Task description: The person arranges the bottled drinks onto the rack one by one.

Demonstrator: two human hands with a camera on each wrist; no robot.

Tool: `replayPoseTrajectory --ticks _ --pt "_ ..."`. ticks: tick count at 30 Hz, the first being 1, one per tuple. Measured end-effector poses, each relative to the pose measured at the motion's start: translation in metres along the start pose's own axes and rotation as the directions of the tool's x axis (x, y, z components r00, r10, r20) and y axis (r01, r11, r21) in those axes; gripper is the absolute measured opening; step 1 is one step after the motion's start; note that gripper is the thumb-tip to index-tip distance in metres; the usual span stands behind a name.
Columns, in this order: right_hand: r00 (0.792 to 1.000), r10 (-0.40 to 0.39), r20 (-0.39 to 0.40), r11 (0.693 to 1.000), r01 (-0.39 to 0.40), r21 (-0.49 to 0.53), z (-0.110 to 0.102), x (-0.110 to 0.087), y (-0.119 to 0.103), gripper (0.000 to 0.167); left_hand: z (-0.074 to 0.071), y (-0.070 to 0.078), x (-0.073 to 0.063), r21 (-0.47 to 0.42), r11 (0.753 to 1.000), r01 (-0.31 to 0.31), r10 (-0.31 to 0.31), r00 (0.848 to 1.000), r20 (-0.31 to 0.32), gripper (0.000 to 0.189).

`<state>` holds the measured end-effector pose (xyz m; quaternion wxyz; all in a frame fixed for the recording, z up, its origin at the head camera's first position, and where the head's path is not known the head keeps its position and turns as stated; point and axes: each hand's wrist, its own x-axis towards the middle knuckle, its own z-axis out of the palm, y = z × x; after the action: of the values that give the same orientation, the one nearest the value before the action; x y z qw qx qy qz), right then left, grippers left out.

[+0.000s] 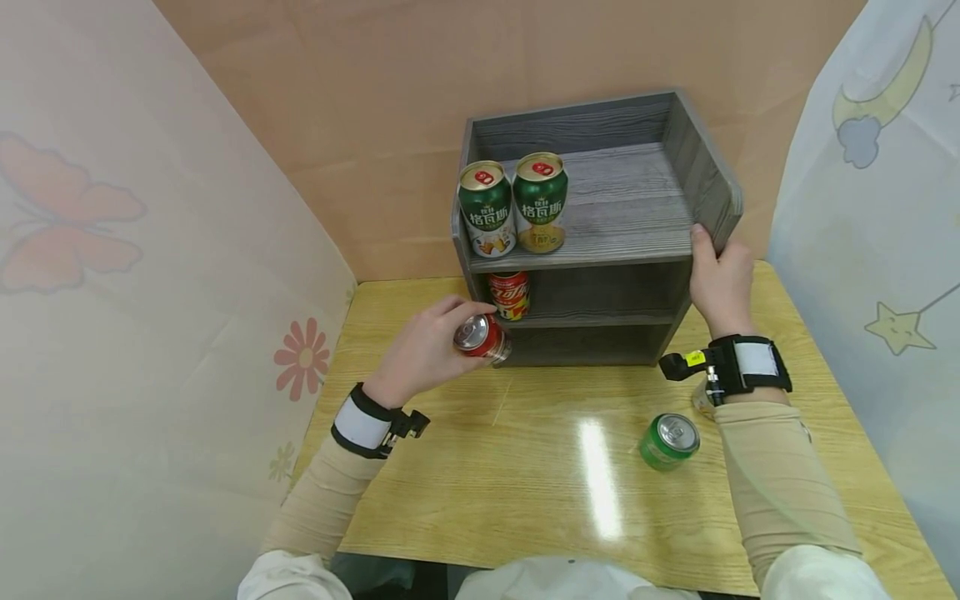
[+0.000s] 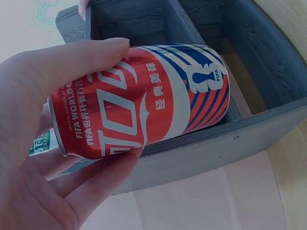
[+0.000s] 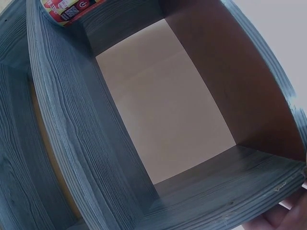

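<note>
My left hand grips a red cola can by its sides, thumb on one side and fingers on the other. The can is tilted, at the front left of the grey wooden shelf; in the left wrist view its printed can body overlaps the shelf boards. With my right hand I hold the shelf's right side panel near the top tier's front corner. A red and yellow can stands at the left of the middle tier. On the top tier, two green-and-white cans stand side by side at the left.
A green can stands on the wooden table, in front of the shelf to the right. Another can is mostly hidden behind my right wrist. Brown paper backs the shelf, and patterned sheets flank the table.
</note>
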<state>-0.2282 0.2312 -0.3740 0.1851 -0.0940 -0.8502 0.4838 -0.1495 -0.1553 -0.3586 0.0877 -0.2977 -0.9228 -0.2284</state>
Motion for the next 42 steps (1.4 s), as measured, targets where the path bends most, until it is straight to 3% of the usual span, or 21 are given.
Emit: replayPoseTrajectory --ticks 8,18,32,42 --pt "1.0 0.008 0.002 1.0 -0.008 0.0 0.0 -0.002 -0.001 0.059 0.001 0.006 0.006 -0.023 0.997 -0.072 0.07 0.995 -0.07 0.069" --pt "1.0 0.015 0.013 1.0 -0.015 -0.001 -0.001 -0.002 -0.001 0.059 0.009 0.014 0.021 -0.042 0.984 -0.174 0.164 0.97 -0.178 0.067" --pt "1.0 -0.002 0.004 1.0 0.002 0.01 -0.001 -0.001 -0.001 0.061 0.028 0.02 0.04 0.057 0.962 -0.269 0.274 0.935 -0.225 0.065" --pt "1.0 0.005 0.008 1.0 -0.005 0.003 -0.001 -0.003 -0.002 0.059 0.044 0.022 0.047 0.114 0.933 -0.342 0.359 0.908 -0.214 0.062"
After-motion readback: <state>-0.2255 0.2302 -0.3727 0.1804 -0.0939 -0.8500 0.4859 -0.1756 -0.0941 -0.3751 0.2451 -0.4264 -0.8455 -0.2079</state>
